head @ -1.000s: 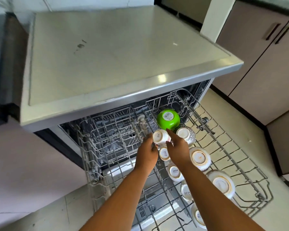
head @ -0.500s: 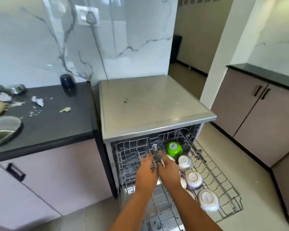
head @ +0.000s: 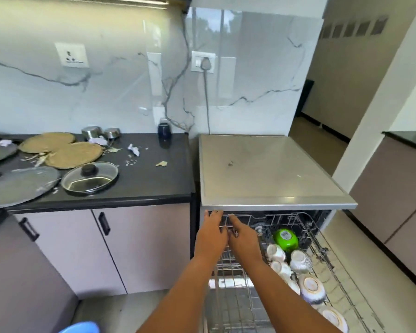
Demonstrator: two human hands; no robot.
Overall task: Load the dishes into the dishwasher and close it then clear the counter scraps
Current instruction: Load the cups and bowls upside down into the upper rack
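Dishwasher rack [head: 308, 233] cut off below, both hands' fingertips blurred.

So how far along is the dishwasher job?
Partly done. The green bowl and white cups sit upside down in the pulled-out rack. The left hand and right hand are over its back left. The glass lid, plates and scraps remain on the counter.
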